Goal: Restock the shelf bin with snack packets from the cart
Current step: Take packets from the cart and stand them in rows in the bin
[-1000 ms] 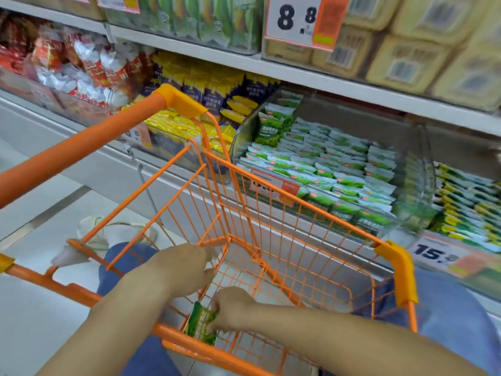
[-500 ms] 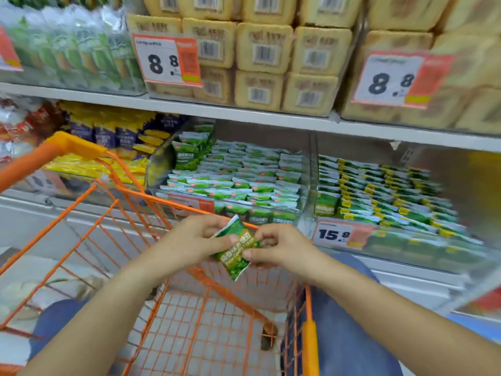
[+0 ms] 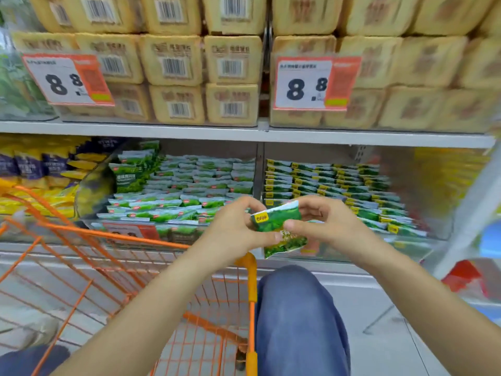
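Both hands hold green snack packets (image 3: pixel 279 223) in front of the shelf, above the orange wire cart (image 3: pixel 113 267). My left hand (image 3: pixel 235 229) grips their left side, my right hand (image 3: pixel 328 223) pinches the right side. The top packet carries a yellow logo; a second one hangs below it. Behind the hands stand two clear shelf bins: the left bin (image 3: pixel 179 185) holds green-and-white packets, the right bin (image 3: pixel 333 185) holds green packets with yellow logos like the held one. How many packets are held is unclear.
Stacked tan boxes (image 3: pixel 176 61) with two 8.8 price tags (image 3: pixel 67 80) fill the shelf above. Yellow and purple packets (image 3: pixel 40 172) lie in the bin at the left. My blue-clad knee (image 3: pixel 295 308) is beside the cart's right corner. The floor is grey.
My hands lifted the packets out of the cart and carried them up and to the right, toward the bins. The view swung up from the cart to the shelf.
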A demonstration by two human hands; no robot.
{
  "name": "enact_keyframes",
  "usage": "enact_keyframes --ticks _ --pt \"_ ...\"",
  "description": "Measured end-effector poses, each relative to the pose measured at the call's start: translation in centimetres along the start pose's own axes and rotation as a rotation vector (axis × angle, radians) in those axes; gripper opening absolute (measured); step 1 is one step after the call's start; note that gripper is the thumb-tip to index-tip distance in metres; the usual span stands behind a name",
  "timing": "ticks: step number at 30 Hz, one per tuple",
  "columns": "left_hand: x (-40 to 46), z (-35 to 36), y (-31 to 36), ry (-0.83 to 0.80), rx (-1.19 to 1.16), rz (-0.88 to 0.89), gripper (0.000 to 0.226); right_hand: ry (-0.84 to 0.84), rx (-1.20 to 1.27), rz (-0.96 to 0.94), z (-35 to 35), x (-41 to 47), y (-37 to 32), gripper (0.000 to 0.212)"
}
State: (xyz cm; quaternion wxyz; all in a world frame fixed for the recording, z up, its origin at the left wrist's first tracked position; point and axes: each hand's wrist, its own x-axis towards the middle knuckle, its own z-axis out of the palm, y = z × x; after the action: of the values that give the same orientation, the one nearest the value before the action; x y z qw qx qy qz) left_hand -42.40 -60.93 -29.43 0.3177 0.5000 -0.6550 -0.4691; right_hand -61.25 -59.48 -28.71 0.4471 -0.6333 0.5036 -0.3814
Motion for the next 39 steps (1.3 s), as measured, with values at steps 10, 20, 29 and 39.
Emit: enact_keyframes --ticks 10,20,29,39 --pt "4.3 1.3 -4.3 0.446 0.637 0.229 0.061 0.346 -0.215 -0.008 -5.4 6.1 2.6 0.016" --pt "5.0 1.6 -5.7 0.354 0.801 0.088 0.078 0.139 -0.735 0.105 -2.3 11.1 6.1 0.031" --pt "5.2 1.6 -6.6 0.375 0.821 0.139 0.08 0.02 -1.177 0.071 -1.0 12.0 6.7 0.034" --pt "5.2 1.7 -6.6 0.393 0.798 0.17 0.082 -0.079 -1.259 0.015 0.1 11.5 6.4 0.047"
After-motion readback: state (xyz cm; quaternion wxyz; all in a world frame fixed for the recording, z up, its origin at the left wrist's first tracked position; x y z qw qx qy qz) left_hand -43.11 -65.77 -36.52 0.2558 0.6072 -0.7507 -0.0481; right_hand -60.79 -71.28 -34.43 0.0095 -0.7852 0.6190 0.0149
